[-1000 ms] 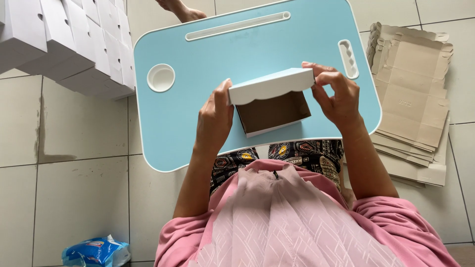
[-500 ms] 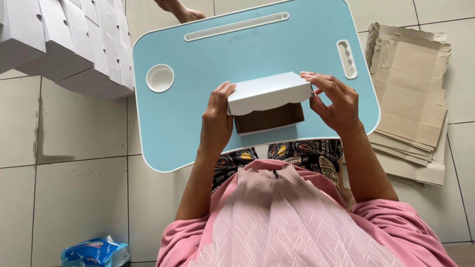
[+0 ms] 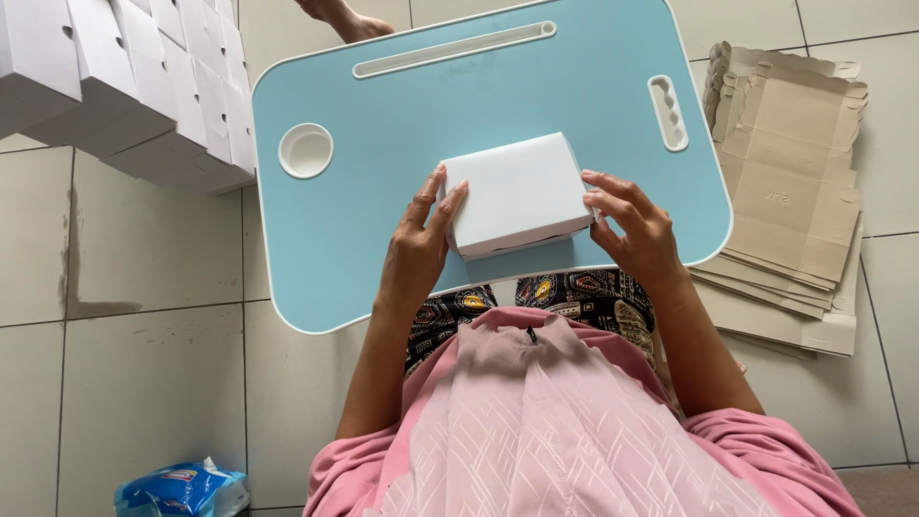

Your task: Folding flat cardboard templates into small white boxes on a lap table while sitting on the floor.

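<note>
A closed white box [image 3: 519,193] sits on the near middle of a light blue lap table [image 3: 383,220], held between both hands. The left hand [image 3: 418,251] presses its fingers flat against the box's left side, thumb up near the top corner; the right hand [image 3: 639,230] cups the right end with the fingers spread and curled around the edge. Neither hand is fully closed — both are clamped lightly on the box, squeezing it from either side.

To do this well, the pressure probably wants to stay even on both ends, so the lid seats square and the thin card walls do not bow inward. A dark gap shows along the front lower edge (the lid may not be fully down there), so a gentle push along that edge seems worth it.

Around the table: a stack of finished white boxes [image 3: 115,86] to the far left, a pile of flat brown cardboard blanks [image 3: 795,191] to the right, and a blue packet [image 3: 177,490] on the tiled floor [image 3: 144,383]. Another person's foot [image 3: 345,17] shows at the top edge.
</note>
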